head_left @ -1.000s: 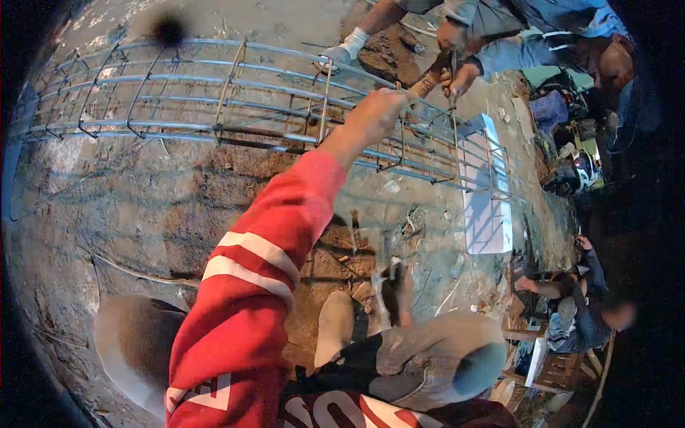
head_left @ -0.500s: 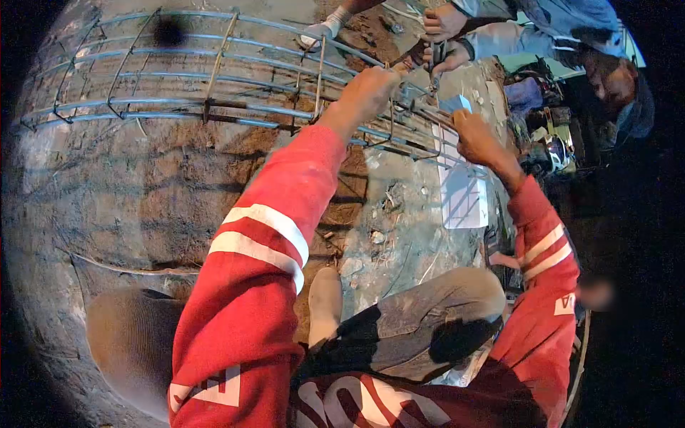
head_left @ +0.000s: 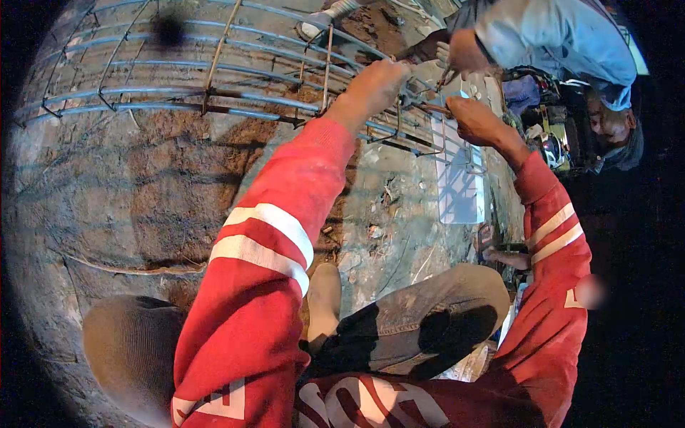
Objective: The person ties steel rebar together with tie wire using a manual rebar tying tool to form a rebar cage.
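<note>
A long cage of steel rebar (head_left: 257,113) with square stirrups stretches across the top of the head view. My left hand (head_left: 374,87) is closed at the cage's top edge near its right end, its fingertips partly hidden behind the knuckles. Close beside it, my right hand (head_left: 474,123) grips the handles of what look like pincers (head_left: 434,108), whose head points left among the bars. Another person's hand (head_left: 467,55) reaches in just above, with a small dark tool or wire at its fingers.
Beneath the cage lies a white board (head_left: 460,189) on the rough dirt ground (head_left: 164,192). A co-worker in a light blue sleeve (head_left: 542,32) leans in at upper right. Beside them are a purple cloth (head_left: 521,93) and piled gear. Another person's foot (head_left: 310,30) stands behind the cage.
The co-worker's arm has swung lower and nearer, and only one of their hands shows clearly. My left hand has shifted slightly right and up; my right hand has moved a little.
</note>
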Motion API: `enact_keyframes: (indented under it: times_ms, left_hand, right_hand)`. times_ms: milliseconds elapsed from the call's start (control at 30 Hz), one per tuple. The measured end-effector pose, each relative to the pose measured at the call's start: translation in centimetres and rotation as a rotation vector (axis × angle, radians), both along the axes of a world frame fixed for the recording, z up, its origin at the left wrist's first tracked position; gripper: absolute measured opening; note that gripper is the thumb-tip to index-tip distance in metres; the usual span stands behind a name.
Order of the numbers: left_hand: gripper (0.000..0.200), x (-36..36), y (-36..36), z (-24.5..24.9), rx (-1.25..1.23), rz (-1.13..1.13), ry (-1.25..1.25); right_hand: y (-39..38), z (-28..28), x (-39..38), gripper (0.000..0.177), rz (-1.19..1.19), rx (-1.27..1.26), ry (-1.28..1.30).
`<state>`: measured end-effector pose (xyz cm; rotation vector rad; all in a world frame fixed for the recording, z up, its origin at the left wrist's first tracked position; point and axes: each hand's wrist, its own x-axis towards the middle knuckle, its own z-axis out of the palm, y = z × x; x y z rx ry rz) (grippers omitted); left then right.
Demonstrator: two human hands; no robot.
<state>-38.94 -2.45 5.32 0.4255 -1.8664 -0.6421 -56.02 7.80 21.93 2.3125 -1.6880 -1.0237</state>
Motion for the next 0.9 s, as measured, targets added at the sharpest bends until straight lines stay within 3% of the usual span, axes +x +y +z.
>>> enact_keyframes:
  times_ms: [167,267,367,500,600,733,800,900]
  left_hand:
    - [0.025,0.4,0.3,0.6,0.123,-0.1,0.041]
    - [0.029,-0.2,-0.2,-0.2,-0.036,0.004,0.057]
    - [0.044,-0.2,0.1,-0.3,0.035,-0.001,-0.026]
    - [0.038,-0.1,0.4,0.2,0.097,-0.03,-0.046]
    - [0.035,-0.3,0.2,0.0,-0.012,0.066,0.009]
    - [0.03,0.4,0.5,0.7,0.076,0.015,-0.009]
    - [0.029,0.3,0.3,0.6,0.08,0.009,-0.01]
    - [0.028,-0.5,-0.8,0.0,-0.042,-0.006,0.157]
  right_hand:
    - [1.7,0.7,2.3,0.027,0.049,-0.124,0.088]
    - [1.9,0.7,3.9,0.028,-0.007,-0.11,0.095]
    - [2.0,0.2,2.7,0.022,0.046,-0.125,0.014]
    - [1.8,-0.3,1.4,0.017,0.06,-0.132,-0.07]
    - [1.8,-0.2,1.1,0.022,0.063,-0.141,-0.149]
    - [1.8,-0.1,1.1,0.018,0.036,-0.146,-0.145]
    - [1.8,-0.2,0.7,0.025,0.014,-0.149,-0.083]
    - [1.9,0.5,1.8,0.027,-0.018,-0.141,-0.02]
